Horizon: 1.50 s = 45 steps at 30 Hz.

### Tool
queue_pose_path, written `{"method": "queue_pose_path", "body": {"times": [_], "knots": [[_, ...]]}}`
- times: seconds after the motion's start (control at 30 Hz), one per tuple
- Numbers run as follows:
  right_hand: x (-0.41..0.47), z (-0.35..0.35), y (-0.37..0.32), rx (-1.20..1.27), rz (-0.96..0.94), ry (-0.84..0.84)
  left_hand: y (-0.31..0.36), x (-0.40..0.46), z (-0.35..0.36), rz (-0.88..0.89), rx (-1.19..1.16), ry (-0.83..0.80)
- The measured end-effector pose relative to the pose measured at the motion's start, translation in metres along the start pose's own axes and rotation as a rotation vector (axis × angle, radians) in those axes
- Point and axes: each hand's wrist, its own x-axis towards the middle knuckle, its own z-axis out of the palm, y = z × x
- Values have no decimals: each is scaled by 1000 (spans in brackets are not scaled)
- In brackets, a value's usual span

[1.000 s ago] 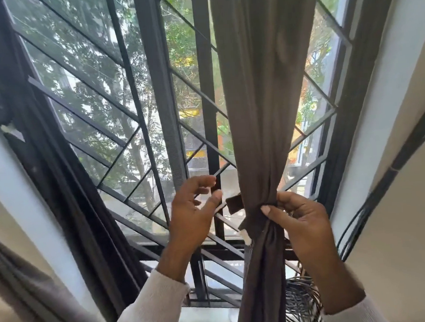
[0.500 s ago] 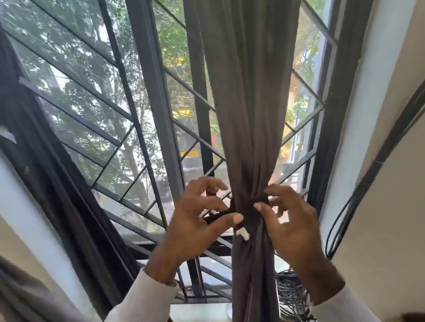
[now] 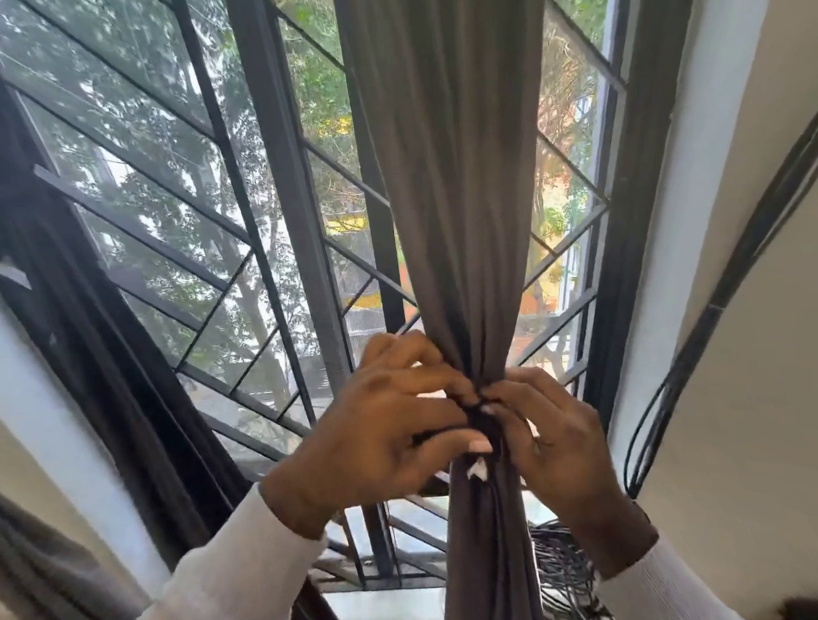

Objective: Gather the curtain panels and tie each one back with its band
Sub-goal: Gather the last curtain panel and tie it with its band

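Observation:
A grey-brown curtain panel [image 3: 456, 172] hangs in front of the window, gathered into a narrow bunch at hand height. A dark band [image 3: 482, 422] wraps the bunch there, with a small white tag just below it. My left hand [image 3: 386, 435] pinches the band's end from the left, thumb against the cloth. From the right, my right hand [image 3: 556, 437] pinches the band with its fingertips. Both sets of fingertips meet at the front of the bunch. A second dark curtain [image 3: 131, 422] hangs at the left side of the window.
Behind the curtain is a window with a black metal grille [image 3: 269, 251]. Black cables [image 3: 713, 300] run down the right wall, and a tangle of cables [image 3: 565, 583] lies on the sill by the curtain's foot. White walls flank the window.
My left hand has moved right from beside the curtain onto the band. Both hands have closed in until their fingertips meet at the gathered bunch.

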Motion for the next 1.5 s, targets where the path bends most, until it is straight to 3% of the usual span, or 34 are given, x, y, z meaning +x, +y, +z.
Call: {"method": "queue_pose_path", "body": {"times": [0.33, 0.47, 0.57, 0.7, 0.77, 0.87, 1.1, 1.2, 1.3, 1.5], "knots": [[-25, -5, 4, -121, -32, 201, -22, 2, 14, -239, -467, -18], [-23, -9, 2, -244, -157, 264, -23, 4, 30, -354, -437, 131], [-23, -7, 2, -202, -182, 227, -19, 9, 40, -399, -420, 201], [-18, -6, 2, -124, -61, 264, -17, 11, 42, -369, -460, 155], [-15, -8, 2, -154, -72, 242, -14, 9, 39, -342, -472, 115], [-17, -11, 5, -169, -116, 160, -12, 8, 37, -382, -471, 183], [-28, -1, 6, -185, -201, 99, 2, 12, 44, -559, -220, 377], [-33, 0, 6, -132, -241, 95, 10, 17, 46, -562, -4, 371], [-33, -6, 9, -71, -261, 64, 16, 23, 44, -516, 68, 345], [-17, -9, 0, -77, -216, 134, 8, 31, 37, -614, -59, 236]]}}
